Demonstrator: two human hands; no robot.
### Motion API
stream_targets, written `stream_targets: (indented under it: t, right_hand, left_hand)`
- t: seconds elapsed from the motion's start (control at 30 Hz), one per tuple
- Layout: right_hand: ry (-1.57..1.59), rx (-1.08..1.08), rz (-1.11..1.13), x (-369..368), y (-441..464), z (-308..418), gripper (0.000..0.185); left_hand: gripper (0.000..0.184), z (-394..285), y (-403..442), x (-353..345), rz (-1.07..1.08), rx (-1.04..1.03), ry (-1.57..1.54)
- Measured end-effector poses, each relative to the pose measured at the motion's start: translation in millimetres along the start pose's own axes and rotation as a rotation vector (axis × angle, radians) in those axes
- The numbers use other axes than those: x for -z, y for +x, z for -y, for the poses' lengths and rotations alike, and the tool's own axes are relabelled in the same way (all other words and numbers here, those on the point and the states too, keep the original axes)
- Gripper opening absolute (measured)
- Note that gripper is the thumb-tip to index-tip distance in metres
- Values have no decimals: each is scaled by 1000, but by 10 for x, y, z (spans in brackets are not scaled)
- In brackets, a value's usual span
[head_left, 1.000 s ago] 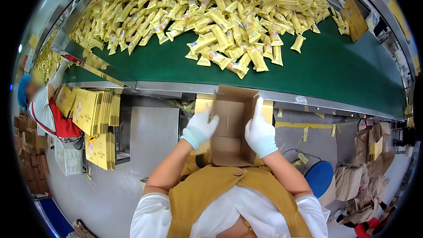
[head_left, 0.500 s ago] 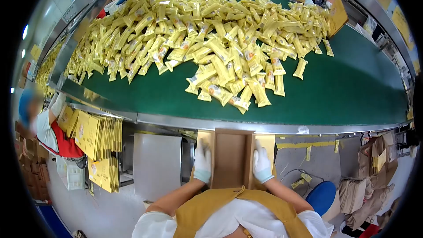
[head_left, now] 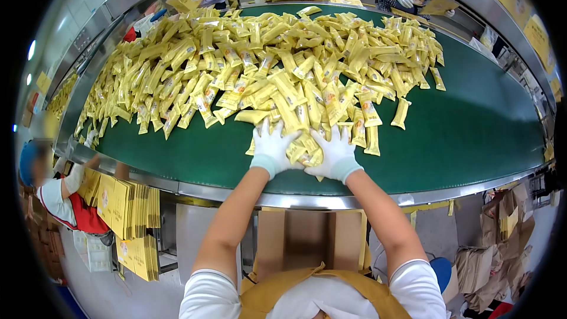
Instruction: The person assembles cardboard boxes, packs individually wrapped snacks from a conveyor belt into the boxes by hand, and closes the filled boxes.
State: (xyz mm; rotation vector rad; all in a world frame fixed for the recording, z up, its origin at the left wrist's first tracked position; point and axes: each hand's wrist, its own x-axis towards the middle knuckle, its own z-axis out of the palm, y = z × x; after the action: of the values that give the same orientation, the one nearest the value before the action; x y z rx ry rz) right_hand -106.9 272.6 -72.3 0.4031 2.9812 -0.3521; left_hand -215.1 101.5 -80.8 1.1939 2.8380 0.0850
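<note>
My left hand and my right hand, both in white gloves, rest on the near edge of a heap of yellow wrapped snack packets. Their fingers are spread, and a few packets lie between the two palms. Some fingertips touch the packets behind; how the lowest ones lie is hidden by the gloves. Right below, between my body and the belt edge, stands an open brown cardboard box with its flaps folded outward. Its inside is in shadow.
The green conveyor belt has a metal rim in front of me. Co-workers stand across the belt, one holding a yellow carton. At left, another person is beside stacked flat yellow cartons. A blue stool is at lower right.
Both hands have left the sides of the box and reached forward onto the packets. The box flaps now lie outward. Across the belt, the co-worker at right has lifted the carton away from the heap.
</note>
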Motion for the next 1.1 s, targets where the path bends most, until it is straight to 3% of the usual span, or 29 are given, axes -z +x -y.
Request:
stream_targets:
  t: [0.17,0.3,0.43,0.53,0.63,0.73,0.83,0.87,0.97,1.1]
  right_hand:
    - [-35,50,56,57,235,-122,97]
    - [-97,197,0,33,-8,-421,91]
    - [-164,328,-87,-26,-369,-714,94]
    - [-162,324,-53,23,-633,-784,98]
    - [-64,353,-127,-110,-822,-995,101]
    - [159,269,-201,-290,-992,-1110,90]
    - [301,80,-274,-430,-1119,-1105,80]
    - [368,-10,-254,-448,-1127,-1097,79]
    - [498,-112,-345,-468,-1152,-1128,72]
    - [535,-205,-509,-246,-1118,-995,65]
  left_hand:
    - [93,58,224,118,153,14,9]
    - [88,228,-142,-42,0,-115,-24]
    - [97,342,-513,-11,-49,-127,-106]
    - [85,499,-661,-81,-43,-165,-186]
    - [67,539,-728,-106,-112,-196,10]
    - [57,530,-652,-90,-366,-281,-198]
    - [59,170,-562,130,-169,-225,-494]
    - [58,15,-520,203,-216,-352,-479]
    - [58,-415,-349,222,10,-463,-386]
    - [53,-764,-196,-1,241,-413,-92]
